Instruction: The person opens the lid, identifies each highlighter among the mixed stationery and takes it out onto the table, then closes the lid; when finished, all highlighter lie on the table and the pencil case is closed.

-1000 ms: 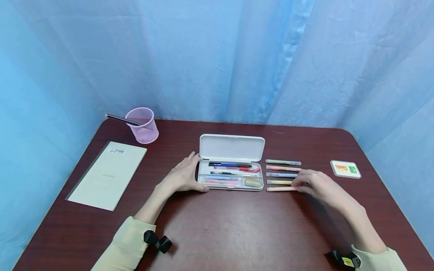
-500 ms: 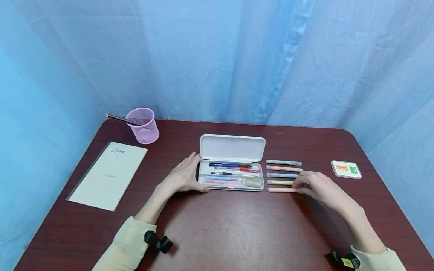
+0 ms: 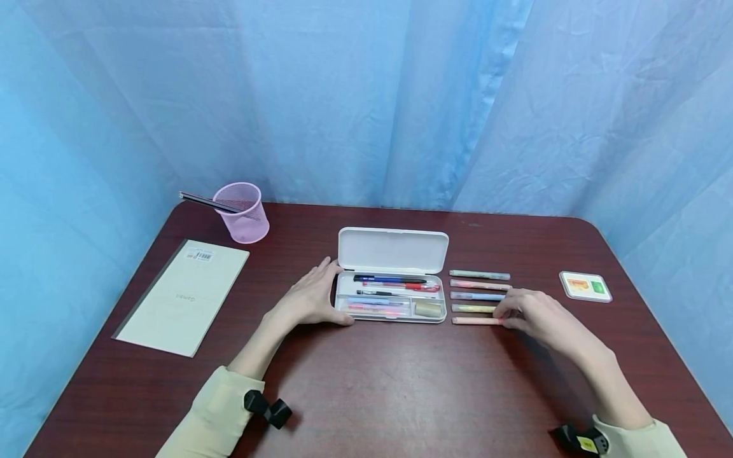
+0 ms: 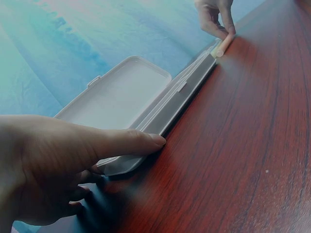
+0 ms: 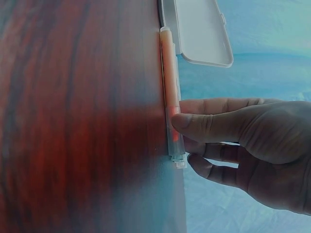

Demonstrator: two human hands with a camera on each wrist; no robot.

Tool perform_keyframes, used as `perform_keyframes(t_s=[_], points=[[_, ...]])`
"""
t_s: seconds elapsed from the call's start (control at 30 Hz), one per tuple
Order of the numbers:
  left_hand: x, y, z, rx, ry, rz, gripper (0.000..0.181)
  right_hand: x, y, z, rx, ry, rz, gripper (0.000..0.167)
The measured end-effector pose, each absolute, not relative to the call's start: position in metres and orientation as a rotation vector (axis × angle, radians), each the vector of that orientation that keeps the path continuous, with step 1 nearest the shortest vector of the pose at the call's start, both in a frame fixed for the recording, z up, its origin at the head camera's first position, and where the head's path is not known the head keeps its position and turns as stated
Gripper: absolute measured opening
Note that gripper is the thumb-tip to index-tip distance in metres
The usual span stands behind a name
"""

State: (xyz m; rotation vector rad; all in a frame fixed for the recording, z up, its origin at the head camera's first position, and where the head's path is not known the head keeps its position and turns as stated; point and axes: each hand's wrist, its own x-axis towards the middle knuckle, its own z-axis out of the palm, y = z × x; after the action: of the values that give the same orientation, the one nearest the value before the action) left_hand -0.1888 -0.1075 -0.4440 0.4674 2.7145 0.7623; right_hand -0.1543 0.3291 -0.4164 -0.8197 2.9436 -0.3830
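Note:
A white pencil case (image 3: 390, 296) lies with its lid raised, holding several pens and a beige block (image 3: 427, 309). My left hand (image 3: 312, 296) grips its left end, thumb along the front edge and fingers at the far left corner. To the right of the case, several highlighters lie in a row, among them a yellow one (image 3: 472, 308) and a blue one (image 3: 475, 296). My right hand (image 3: 532, 315) pinches the nearest one, an orange highlighter (image 5: 170, 73), by its clear-capped right end. Its thumb (image 5: 194, 124) presses the near side; the highlighter lies along the tabletop.
A cream notebook (image 3: 183, 299) lies at the left. Behind it stands a pink mesh pen cup (image 3: 243, 219) with dark pencils (image 3: 200, 200) leaning out. A small flat case with orange and green labels (image 3: 585, 286) lies at the far right. Blue curtains (image 3: 366, 102) surround the table.
Almost nothing differs; both hands keep their places on the pencil case and the orange highlighter. The whole scene has shifted very slightly to the right in the head view.

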Motion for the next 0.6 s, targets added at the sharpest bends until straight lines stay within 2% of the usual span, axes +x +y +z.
perform_keyframes(t_s=[0.6], points=[[-0.1888,-0.1076,-0.4442,0.464,2.716,0.756,0.104,-0.1534,0.3286,-0.4154,-0.821,2.969,-0.38,0.023]])
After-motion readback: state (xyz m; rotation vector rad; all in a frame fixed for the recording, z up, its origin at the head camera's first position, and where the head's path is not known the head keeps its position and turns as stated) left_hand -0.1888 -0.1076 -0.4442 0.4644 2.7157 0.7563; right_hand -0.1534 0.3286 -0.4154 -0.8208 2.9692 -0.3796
